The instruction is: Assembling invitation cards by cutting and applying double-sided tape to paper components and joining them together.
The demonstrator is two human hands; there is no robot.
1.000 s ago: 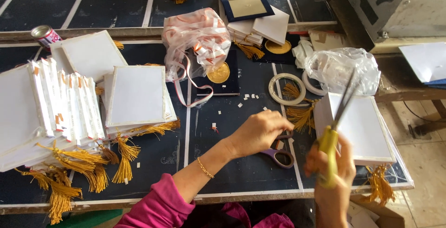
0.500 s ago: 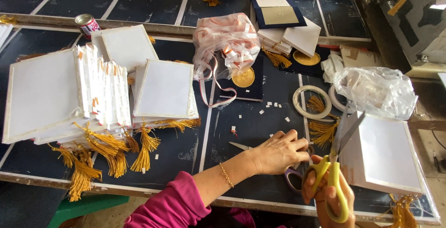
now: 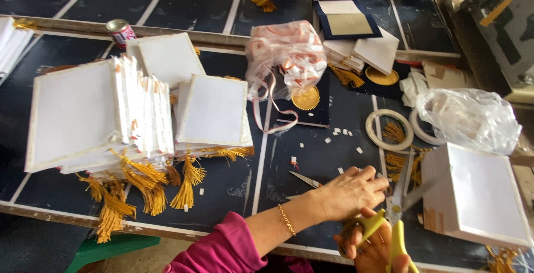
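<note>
The light is bright and soft, like daylight, and it falls evenly across the dark table (image 3: 311, 156). Shadows are faint and small. The white cards (image 3: 72, 112) at the left of the frame look very bright, almost washed out. The clear plastic bag (image 3: 473, 120) at the right shines with little white glints. The upper right corner is pale and washed out. The picture is a bit blurry all over. The right hand (image 3: 372, 245) and the yellow scissors (image 3: 397, 234) at the bottom edge are the fuzziest. Straight table lines tilt and bend a little near the edges.

Two scissors (image 3: 384, 234), two tape rings (image 3: 389, 129), one can (image 3: 120, 31)
</note>
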